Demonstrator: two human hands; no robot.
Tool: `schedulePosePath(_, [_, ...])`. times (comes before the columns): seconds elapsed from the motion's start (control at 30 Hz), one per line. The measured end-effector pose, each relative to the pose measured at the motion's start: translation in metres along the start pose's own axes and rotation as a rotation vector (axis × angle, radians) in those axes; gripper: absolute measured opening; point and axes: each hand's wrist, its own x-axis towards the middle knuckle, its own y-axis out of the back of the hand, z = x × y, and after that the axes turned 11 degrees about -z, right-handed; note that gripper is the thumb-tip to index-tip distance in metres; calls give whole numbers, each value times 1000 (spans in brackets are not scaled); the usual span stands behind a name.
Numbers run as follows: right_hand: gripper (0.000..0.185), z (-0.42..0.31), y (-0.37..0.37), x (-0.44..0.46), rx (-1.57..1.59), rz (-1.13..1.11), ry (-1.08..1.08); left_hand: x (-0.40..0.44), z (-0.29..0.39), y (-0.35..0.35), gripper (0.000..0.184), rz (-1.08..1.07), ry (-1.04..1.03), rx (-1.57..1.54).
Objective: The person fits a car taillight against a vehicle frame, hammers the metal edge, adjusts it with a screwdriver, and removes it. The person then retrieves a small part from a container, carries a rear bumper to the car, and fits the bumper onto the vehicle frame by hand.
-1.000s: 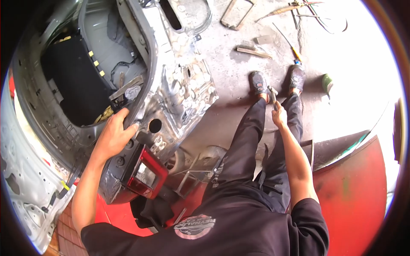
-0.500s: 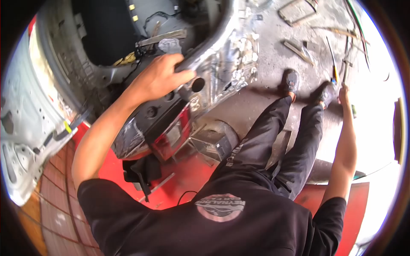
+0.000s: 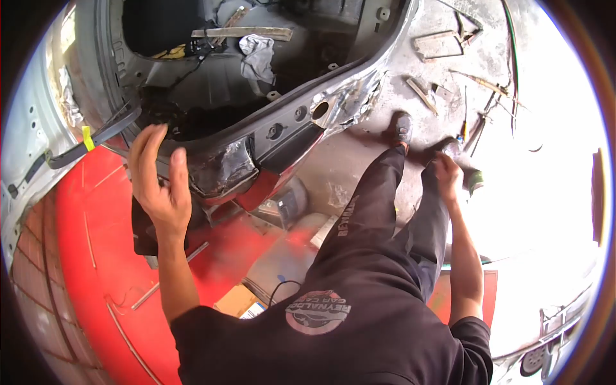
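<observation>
Left hand [image 3: 160,192] at 9 o'clock: fingers spread, grip released, beside the car body [image 3: 255,133] spanning 10 to 1; can't confirm contact. Right hand [image 3: 449,176] at 3: fingers curled, can't tell if it's gripping anything. Risks: crumpled metal [image 3: 359,97] at 1 could cut bare skin if a palm slides along it. Yellow-handled tool [image 3: 462,132] on floor at 2, near a shoe [image 3: 453,148]: careless step could slip.
</observation>
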Motion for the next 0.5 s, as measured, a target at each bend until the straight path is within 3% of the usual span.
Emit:
schedulePosePath(0.07, [20,-119,-9,11,-32,-50,248,-24,-20,-8,35,30,38,16])
schedulePosePath(0.2, [18,-242,-56,40,120,-210,456,-35,-49,-33,42,103,7,-42])
schedulePosePath(0.27, [15,-270,-81,55,118,-110,723,-33,-56,-36,46,97,-42,-17])
schedulePosePath(0.5, [18,-281,-98,69,-100,-65,744,-36,-61,-37,45,106,-30,0])
